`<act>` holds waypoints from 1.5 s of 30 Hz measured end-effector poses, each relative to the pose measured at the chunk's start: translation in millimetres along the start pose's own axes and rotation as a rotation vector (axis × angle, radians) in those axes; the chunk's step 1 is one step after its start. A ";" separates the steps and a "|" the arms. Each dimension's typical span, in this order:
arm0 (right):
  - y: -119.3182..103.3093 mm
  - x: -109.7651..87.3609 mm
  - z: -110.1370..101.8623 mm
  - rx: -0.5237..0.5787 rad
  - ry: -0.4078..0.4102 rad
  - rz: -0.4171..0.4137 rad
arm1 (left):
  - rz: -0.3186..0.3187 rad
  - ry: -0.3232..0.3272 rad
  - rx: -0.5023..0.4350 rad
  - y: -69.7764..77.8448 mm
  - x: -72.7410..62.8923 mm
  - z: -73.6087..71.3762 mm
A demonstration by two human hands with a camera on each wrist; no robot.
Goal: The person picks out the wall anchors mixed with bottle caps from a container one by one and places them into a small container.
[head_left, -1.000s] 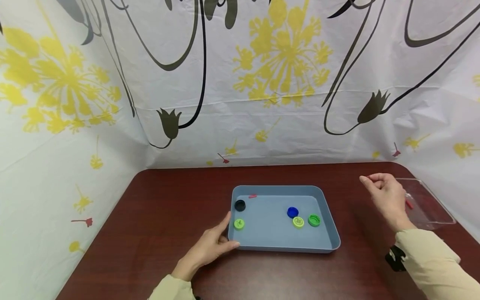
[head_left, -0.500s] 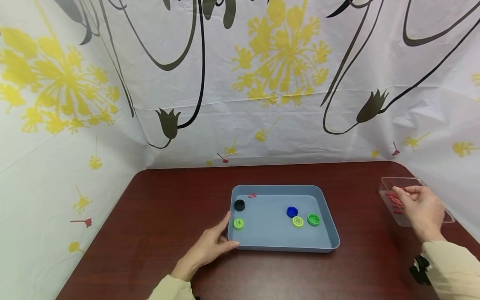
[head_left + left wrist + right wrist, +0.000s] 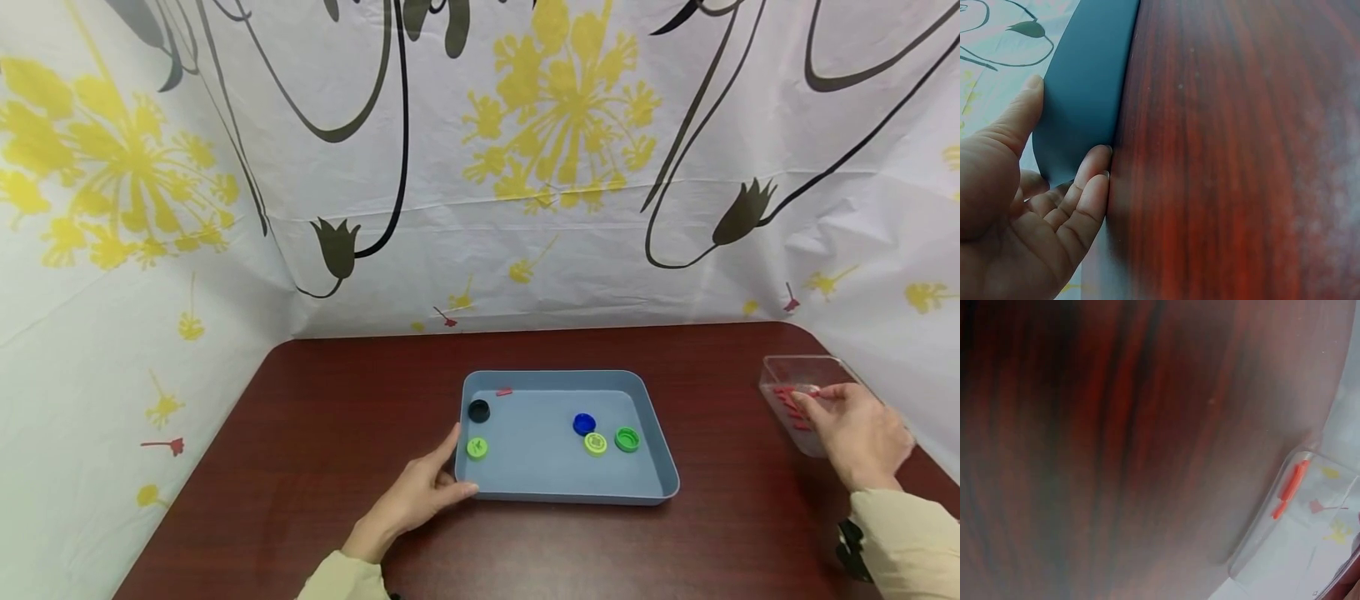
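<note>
In the head view my left hand [image 3: 420,492] holds the near left corner of a shallow blue-grey tray [image 3: 555,492]. The left wrist view shows its thumb at the tray's rim and the other fingers bent against the wall's lower edge. At the far right, my right hand [image 3: 862,433] is in a clear plastic box [image 3: 806,359]. Its thumb and index tips are close together among small red strips [image 3: 791,408]. Whether they pinch a strip is too small to see. The right wrist view shows the box's edge with red strips [image 3: 1291,484], and almost none of the hand.
Inside the tray lie a black cap [image 3: 478,411], a light green cap [image 3: 477,448], a blue cap [image 3: 584,424], a yellow-green cap [image 3: 596,443], a green cap [image 3: 627,439] and a red strip [image 3: 504,392]. A patterned cloth [image 3: 450,283] hangs behind the dark wooden table [image 3: 375,375].
My right hand has moved from above the table left of the clear box to the right and down into it. The left hand and tray stay put.
</note>
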State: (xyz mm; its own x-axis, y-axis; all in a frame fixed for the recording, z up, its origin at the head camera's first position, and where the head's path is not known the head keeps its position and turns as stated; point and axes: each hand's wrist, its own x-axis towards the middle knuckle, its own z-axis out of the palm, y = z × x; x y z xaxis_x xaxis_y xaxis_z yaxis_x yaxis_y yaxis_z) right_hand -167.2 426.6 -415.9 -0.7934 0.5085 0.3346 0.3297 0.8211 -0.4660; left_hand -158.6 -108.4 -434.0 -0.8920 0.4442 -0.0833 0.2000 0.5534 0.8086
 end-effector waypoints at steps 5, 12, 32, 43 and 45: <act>2.0 -0.6 -0.1 -0.041 -0.039 0.029 | 0.006 -0.005 -0.010 -0.8 -0.5 -0.6; -0.3 -2.1 1.5 -0.035 -0.021 0.050 | 0.020 -0.020 -0.025 -2.2 -0.6 -1.4; -143.2 -14.8 35.0 0.302 0.102 -0.335 | 0.021 -0.023 -0.028 -2.7 -0.6 -1.7; -215.9 -35.8 53.6 0.426 -0.078 -0.527 | 0.009 -0.004 -0.022 -2.2 -0.3 -1.4; -224.3 -39.6 56.6 0.430 -0.113 -0.552 | 0.008 -0.003 -0.021 -2.3 -0.4 -1.4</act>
State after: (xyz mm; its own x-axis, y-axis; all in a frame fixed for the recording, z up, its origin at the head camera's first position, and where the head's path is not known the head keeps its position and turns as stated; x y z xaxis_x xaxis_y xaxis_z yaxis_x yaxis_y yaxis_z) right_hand -238.8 207.6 -371.0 -0.8424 -0.0021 0.5389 -0.3492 0.7638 -0.5429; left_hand -159.3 -110.9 -435.0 -0.8895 0.4502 -0.0784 0.1986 0.5352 0.8210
